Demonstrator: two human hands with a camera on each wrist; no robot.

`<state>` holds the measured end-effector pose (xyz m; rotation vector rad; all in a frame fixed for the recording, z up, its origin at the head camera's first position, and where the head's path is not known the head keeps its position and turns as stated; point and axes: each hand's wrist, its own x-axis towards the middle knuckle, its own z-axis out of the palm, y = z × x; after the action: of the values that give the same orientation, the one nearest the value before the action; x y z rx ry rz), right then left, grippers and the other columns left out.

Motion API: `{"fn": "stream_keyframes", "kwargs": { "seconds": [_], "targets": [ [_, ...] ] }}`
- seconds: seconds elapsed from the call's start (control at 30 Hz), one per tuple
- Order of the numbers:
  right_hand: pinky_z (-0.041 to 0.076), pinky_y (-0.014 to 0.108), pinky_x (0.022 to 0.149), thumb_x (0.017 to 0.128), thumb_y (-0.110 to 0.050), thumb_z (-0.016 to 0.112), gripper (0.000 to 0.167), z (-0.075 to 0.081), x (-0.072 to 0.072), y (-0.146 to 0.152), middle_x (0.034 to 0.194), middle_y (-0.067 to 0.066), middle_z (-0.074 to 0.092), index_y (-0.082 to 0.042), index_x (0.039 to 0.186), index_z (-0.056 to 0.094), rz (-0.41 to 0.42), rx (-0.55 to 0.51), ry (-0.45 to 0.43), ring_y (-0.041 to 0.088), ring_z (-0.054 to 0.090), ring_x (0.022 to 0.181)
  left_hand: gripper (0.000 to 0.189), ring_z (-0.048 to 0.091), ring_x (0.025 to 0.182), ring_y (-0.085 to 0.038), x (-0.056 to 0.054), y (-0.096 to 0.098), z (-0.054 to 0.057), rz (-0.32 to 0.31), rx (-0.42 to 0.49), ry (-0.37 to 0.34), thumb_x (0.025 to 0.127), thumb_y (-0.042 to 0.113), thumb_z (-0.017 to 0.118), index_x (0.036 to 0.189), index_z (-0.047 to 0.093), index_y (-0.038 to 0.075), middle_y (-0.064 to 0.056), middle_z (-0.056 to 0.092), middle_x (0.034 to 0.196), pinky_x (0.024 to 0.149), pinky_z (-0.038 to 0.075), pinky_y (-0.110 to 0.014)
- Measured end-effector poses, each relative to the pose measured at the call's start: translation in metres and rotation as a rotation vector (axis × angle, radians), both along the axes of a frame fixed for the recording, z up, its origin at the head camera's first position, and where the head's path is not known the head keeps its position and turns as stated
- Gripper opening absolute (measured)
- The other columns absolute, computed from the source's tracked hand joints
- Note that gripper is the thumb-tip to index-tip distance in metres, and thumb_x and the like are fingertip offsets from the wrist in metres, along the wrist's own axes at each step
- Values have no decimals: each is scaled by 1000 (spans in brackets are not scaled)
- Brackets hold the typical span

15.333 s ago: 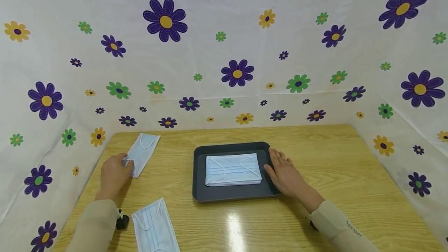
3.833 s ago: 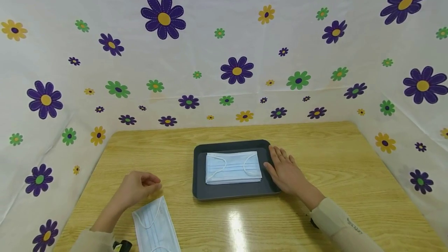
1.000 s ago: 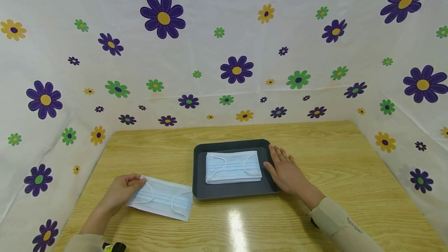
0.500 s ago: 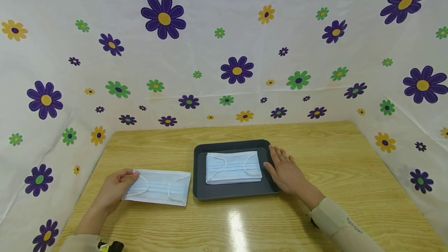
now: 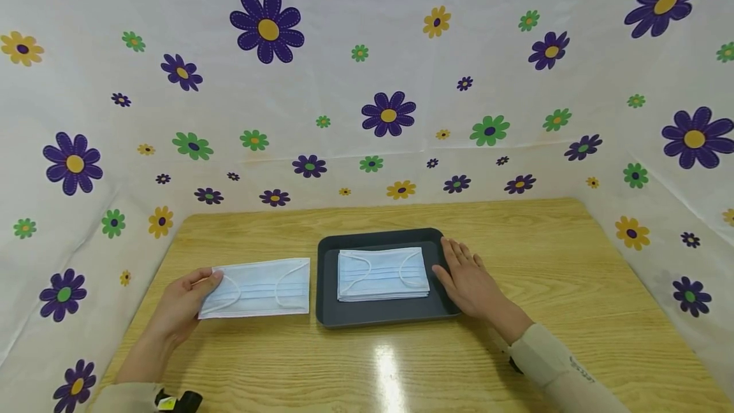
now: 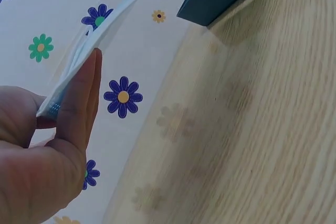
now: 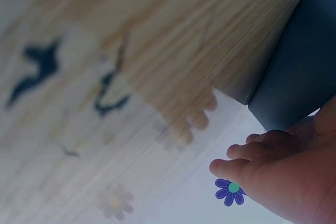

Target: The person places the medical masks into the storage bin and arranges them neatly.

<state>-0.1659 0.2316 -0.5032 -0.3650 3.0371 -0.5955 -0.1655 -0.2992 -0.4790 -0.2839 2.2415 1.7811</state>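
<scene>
Between thumb and fingers, my left hand [image 5: 182, 303] pinches the left end of a light blue face mask [image 5: 260, 290] with white ear loops. The mask is stretched out level, its right end close to the left rim of a dark grey tray [image 5: 373, 317]. In the left wrist view the mask [image 6: 79, 59] rises clear of the table from between thumb and fingers. A neat stack of face masks [image 5: 383, 276] lies in the tray. My right hand [image 5: 471, 282] rests with straight fingers along the tray's right rim; the right wrist view shows the fingers [image 7: 236, 169] beside the tray wall.
The tray stands on a glossy wood-grain table [image 5: 545, 253]. A white cloth with printed flowers [image 5: 338, 81] walls in the table at the back and both sides.
Earlier, one mask at the far left left the table and another lay at the front left. My left hand now holds the front one, turned level and raised leftward. The right hand stayed put.
</scene>
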Motion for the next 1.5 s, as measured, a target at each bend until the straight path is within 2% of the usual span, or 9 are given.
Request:
{"fn": "stream_keyframes", "kwargs": {
  "seconds": [0.33,0.63,0.83,0.97,1.17,1.37,1.5],
  "targets": [
    [25,75,120,115,-37,40,69,1,1,0,168,34,27,8,164,21,2,-2,5,55,25,155,62,68,86,-3,-7,26,10,47,74,16,110,34,56,151,37,-8,5,63,108,76,61,-21],
    [16,78,122,115,-38,41,70,0,0,0,169,32,25,6,165,22,-8,59,34,56,23,156,55,68,86,-3,-18,59,20,44,109,42,112,28,54,149,40,-11,-1,64,110,76,60,-21],
    [15,78,122,115,-38,39,68,1,1,-1,169,31,26,5,165,22,-11,75,40,56,24,156,51,69,85,-5,-25,83,26,41,118,53,112,25,53,147,44,-10,-9,65,116,75,60,-21],
    [15,79,121,115,-39,39,68,2,1,-1,170,30,27,4,165,22,-12,77,39,56,25,156,45,69,84,-6,-30,99,27,34,129,66,112,24,53,142,47,-10,-12,66,117,74,60,-21],
    [14,79,121,115,-39,38,68,1,1,-1,170,29,26,4,166,22,-18,75,29,54,24,156,44,67,87,-8,-37,122,25,23,148,91,112,20,53,142,50,-12,-23,62,129,75,59,-19],
    [14,79,121,115,-40,36,68,0,1,-1,170,29,25,4,166,21,-15,69,18,54,23,157,40,67,82,-9,-45,146,23,42,143,93,111,17,55,138,54,-12,-21,65,121,71,58,-19],
    [14,79,121,115,-39,37,68,0,0,0,170,29,26,4,166,21,-15,66,20,54,24,157,41,67,82,-10,-48,159,21,48,148,84,110,17,56,140,54,-11,-23,66,122,70,58,-19]
  ]
}}
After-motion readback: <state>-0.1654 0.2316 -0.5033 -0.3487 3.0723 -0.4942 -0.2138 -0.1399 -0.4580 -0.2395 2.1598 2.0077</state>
